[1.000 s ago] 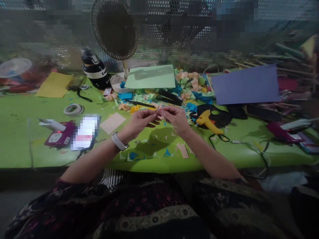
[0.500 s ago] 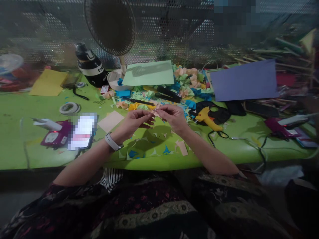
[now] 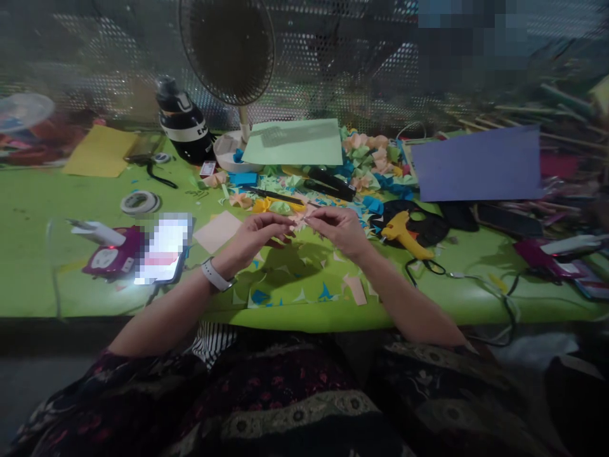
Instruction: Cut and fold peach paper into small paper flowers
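Above the middle of the green table, my left hand (image 3: 259, 236) and my right hand (image 3: 340, 231) meet fingertip to fingertip, both in a pinch. A small pale peach paper piece (image 3: 299, 220) shows between them; its shape is mostly hidden by the fingers. A white-banded watch is on my left wrist. Beneath and around my hands lie small paper scraps, among them blue offcuts (image 3: 325, 292) and a peach strip (image 3: 355, 289). Just behind are a black pen-like tool (image 3: 273, 195), a black stapler (image 3: 333, 183) and crumpled coloured paper pieces (image 3: 366, 149).
On the left are a lit phone (image 3: 164, 247), a purple power socket (image 3: 114, 257), a tape roll (image 3: 140, 202) and a black bottle (image 3: 183, 124). A yellow glue gun (image 3: 404, 233) with cables lies right. A fan (image 3: 228, 47), green sheet (image 3: 295, 143) and purple sheet (image 3: 478, 164) stand behind.
The view has shifted slightly, so the table things appear a little further right. My hands stay together at the same spot, with only small finger movements.
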The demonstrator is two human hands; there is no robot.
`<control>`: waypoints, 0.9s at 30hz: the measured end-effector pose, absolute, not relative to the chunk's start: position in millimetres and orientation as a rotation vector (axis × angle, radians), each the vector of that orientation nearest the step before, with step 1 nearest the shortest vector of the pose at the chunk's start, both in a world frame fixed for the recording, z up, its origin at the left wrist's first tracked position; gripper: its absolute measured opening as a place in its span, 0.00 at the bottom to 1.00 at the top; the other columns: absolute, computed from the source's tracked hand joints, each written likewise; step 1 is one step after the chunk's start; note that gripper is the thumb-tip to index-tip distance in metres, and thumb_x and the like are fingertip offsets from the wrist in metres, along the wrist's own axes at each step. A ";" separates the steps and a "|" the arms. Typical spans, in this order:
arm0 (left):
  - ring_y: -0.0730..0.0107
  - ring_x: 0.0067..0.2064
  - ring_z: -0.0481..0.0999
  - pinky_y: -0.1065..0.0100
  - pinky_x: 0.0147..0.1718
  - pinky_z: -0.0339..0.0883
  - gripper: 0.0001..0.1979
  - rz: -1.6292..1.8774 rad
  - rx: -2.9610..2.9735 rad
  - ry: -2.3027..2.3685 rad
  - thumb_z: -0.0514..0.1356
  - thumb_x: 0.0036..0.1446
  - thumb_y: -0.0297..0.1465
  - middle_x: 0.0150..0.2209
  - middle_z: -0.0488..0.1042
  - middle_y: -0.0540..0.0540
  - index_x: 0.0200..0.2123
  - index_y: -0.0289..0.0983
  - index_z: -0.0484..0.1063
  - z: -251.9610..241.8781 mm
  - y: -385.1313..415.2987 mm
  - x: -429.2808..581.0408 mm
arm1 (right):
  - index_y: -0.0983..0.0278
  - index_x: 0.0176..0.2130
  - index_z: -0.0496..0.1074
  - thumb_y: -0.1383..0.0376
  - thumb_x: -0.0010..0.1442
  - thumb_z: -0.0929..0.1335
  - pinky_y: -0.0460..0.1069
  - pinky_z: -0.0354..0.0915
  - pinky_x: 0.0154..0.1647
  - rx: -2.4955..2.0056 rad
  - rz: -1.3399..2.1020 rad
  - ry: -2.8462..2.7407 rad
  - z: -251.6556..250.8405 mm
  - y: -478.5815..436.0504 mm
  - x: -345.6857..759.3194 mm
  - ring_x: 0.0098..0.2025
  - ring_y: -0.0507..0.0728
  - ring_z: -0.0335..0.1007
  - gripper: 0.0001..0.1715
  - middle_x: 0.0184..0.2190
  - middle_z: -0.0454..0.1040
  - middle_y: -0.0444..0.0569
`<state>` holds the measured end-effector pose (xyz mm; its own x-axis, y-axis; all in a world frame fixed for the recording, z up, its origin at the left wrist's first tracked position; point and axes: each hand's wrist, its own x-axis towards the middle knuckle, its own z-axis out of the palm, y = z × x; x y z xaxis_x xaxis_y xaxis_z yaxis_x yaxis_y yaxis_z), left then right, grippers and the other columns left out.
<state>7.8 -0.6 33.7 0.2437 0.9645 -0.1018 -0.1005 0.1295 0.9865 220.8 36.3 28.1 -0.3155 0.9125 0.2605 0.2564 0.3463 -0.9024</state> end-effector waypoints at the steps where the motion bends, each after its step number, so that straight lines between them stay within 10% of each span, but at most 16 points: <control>1: 0.73 0.32 0.78 0.72 0.32 0.73 0.09 1.033 1.147 1.032 0.65 0.53 0.32 0.34 0.80 0.45 0.38 0.35 0.79 35.4 0.9 4.4 | 0.63 0.30 0.77 0.55 0.54 0.71 0.48 0.59 0.28 -1.088 0.964 -1.890 30.9 39.2 226.7 0.26 0.51 0.63 0.14 0.26 0.75 0.46; 9: 0.75 0.29 0.77 0.74 0.29 0.71 0.08 1.272 1.195 1.217 0.65 0.53 0.32 0.32 0.80 0.45 0.36 0.34 0.78 45.6 15.2 -19.9 | 0.63 0.19 0.68 0.58 0.57 0.68 0.49 0.49 0.26 -1.651 0.447 -2.554 46.6 49.9 254.1 0.23 0.53 0.63 0.19 0.20 0.71 0.47; 27: 0.74 0.31 0.75 0.73 0.29 0.68 0.07 1.324 1.542 1.447 0.63 0.53 0.27 0.32 0.78 0.46 0.37 0.34 0.78 51.8 27.3 -50.6 | 0.61 0.25 0.72 0.50 0.57 0.69 0.49 0.57 0.24 -1.388 0.283 -1.928 49.7 52.3 255.0 0.21 0.53 0.62 0.19 0.18 0.69 0.44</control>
<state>-50.6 27.3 51.8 -0.1108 0.9644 0.2403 0.3249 -0.1933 0.9258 255.0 52.3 49.7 -0.1495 0.8903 0.4302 0.7293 0.3930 -0.5600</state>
